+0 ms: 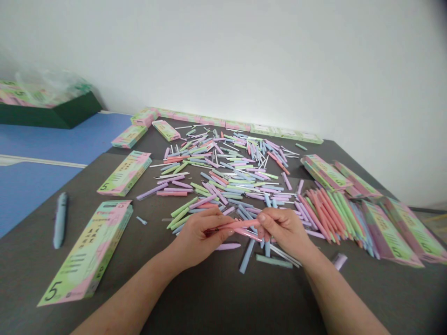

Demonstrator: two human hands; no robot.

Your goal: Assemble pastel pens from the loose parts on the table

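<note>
While I sat at the dark grey surface (216,298), a white wall (223,56) rose beyond it, and a dark green tray (52,111) holding more boxes stood off to my left, above a blue floor mat (35,195). Pastel green-and-pink pen boxes (85,253) lay open or closed around the surface, with a line of them (223,122) along the far edge and others at my right. A large loose heap of slim pastel pens (223,172) in pink, green, blue and lilac covered the middle, mixed with thin white rods (284,254). To the right of it, a batch of pens (328,214) lay roughly side by side, grouped by colour, beside the boxes there. I was working on one pink pen (233,226), which I held level just above the surface, near the heap's front edge. My left hand (200,237) and right hand (282,230) were close together, with the fingers of each clamped on it, one hand towards each end. A pale blue pen (247,256) and a mint green pen (274,261) lay just below my hands, and a thicker blue pen (60,221) lay apart at my far left.
</note>
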